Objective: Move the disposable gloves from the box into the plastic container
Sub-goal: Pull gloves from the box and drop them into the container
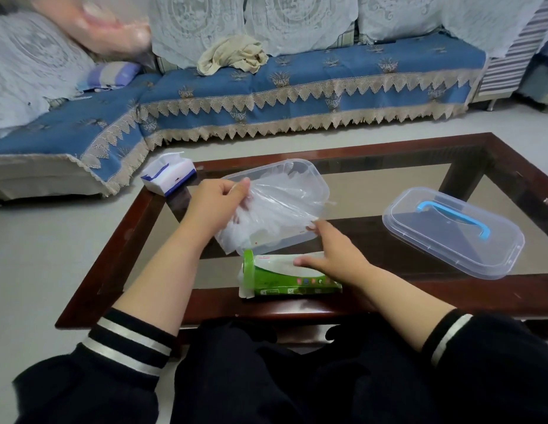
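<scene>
Left hand (217,203) gripping gloves (266,215), lid (450,231) nearby

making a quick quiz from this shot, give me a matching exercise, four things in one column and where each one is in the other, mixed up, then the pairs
Things:
1. glove box
2. container lid
3. tissue pack
4. beige cloth

Places:
A. on the sofa seat
B. far left corner of the table
C. near table edge, under the right hand
D. right side of the table, handle up

Pairs: 1-C, 2-D, 3-B, 4-A
</scene>
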`<state>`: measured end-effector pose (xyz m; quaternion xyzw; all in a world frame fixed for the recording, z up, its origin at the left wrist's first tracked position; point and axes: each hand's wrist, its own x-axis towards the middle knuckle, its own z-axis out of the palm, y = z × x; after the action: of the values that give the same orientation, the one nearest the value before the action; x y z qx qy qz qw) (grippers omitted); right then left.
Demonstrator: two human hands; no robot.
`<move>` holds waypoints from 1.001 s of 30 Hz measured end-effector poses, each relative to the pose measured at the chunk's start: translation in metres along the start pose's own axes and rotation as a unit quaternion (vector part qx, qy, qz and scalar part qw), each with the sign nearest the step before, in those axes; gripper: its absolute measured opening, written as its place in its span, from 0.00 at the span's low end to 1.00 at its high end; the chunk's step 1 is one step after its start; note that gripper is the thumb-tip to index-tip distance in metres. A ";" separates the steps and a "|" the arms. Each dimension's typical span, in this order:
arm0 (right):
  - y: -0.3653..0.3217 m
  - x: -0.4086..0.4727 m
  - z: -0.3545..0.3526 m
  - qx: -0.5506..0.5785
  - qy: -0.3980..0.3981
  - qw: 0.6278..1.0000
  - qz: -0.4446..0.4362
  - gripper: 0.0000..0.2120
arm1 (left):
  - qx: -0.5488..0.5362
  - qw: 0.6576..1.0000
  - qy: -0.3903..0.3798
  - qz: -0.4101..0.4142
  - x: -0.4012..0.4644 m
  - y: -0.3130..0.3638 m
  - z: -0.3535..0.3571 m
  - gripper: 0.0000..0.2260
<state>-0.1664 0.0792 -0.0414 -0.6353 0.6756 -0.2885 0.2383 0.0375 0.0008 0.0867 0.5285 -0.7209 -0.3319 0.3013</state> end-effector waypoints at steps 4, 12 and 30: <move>-0.026 -0.006 -0.016 0.167 0.157 0.973 -0.018 0.34 | 0.004 0.998 -0.032 -0.054 -0.002 -0.009 0.009 0.20; -0.063 0.019 -0.046 0.372 0.169 0.913 0.017 0.06 | 0.069 0.984 -0.161 0.019 0.010 -0.007 0.008 0.26; -0.109 0.106 -0.095 0.543 0.024 0.827 0.143 0.16 | 0.351 0.827 0.129 0.420 0.054 -0.026 -0.018 0.19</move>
<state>-0.1617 -0.0206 0.1071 -0.2926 0.4985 -0.5870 0.5669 0.0520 -0.0597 0.0809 0.2825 -0.8960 0.1735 0.2955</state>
